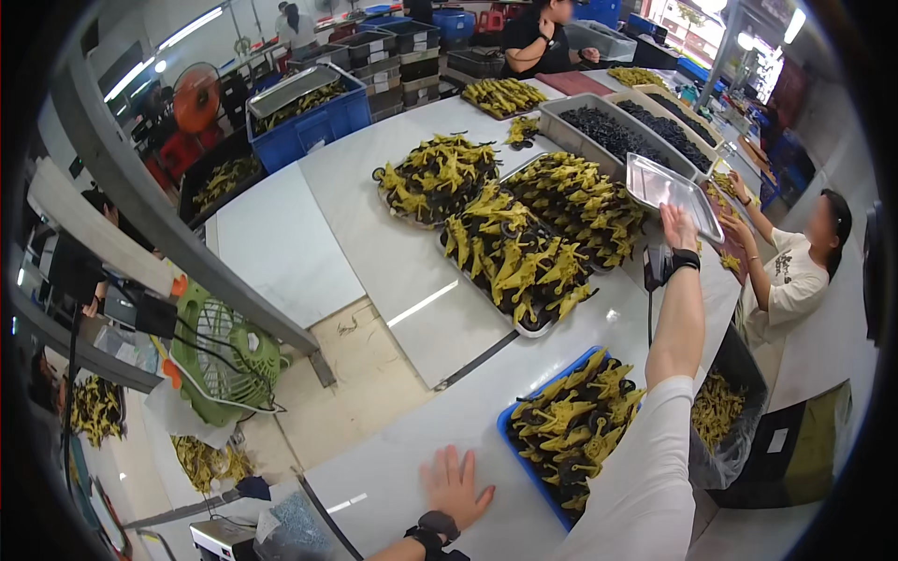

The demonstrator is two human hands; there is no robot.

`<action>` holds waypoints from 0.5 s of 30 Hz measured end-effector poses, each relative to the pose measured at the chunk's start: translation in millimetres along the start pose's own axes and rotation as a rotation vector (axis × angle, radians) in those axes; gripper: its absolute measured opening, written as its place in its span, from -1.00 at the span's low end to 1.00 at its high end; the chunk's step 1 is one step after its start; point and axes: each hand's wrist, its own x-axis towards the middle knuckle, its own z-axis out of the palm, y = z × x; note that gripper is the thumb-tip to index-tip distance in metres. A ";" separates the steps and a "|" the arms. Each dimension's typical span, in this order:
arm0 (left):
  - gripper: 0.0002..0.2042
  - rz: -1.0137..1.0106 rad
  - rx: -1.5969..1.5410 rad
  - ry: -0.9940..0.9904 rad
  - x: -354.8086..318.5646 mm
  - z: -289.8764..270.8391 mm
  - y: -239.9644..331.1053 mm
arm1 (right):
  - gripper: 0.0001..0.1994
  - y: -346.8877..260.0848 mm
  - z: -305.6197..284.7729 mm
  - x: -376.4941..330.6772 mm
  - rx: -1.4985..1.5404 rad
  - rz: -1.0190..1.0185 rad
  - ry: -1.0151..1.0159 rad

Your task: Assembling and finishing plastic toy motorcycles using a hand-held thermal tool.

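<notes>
I have the left hand (456,491) on the table (383,458), fingers spread and released. My right hand (679,227) reaches to the silver tray (662,179), which is near the grey bin (567,138) of black parts (603,129); its fingers are at the near edge, but I cannot tell whether they grasp it. Yellow-and-black parts (519,257) fill the blue tray (505,430) between hand and sleeve (641,467).

How this table (402,467) is laid out
Left hand (456,488) is down on it, loaded tray (503,432) to its right. Three heaps (514,257) sit beyond that, tubs (572,143) behind to the right. Right hand (678,227) is at a lone tray (662,182) just before the tubs; crate (318,131) way back left.
</notes>
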 end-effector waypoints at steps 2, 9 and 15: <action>-0.25 -0.100 0.062 -0.008 -13.6 -9.0 -19.2 | -0.37 72.2 101.0 -71.3 -0.200 -0.213 0.068; -0.20 -0.004 -0.034 0.050 -4.3 3.6 11.8 | -0.31 -26.8 124.3 -126.9 -0.633 -0.167 0.006; -0.21 -0.006 -0.042 0.104 -1.6 2.2 7.0 | -0.40 -47.8 108.0 -254.5 -1.219 0.018 -0.265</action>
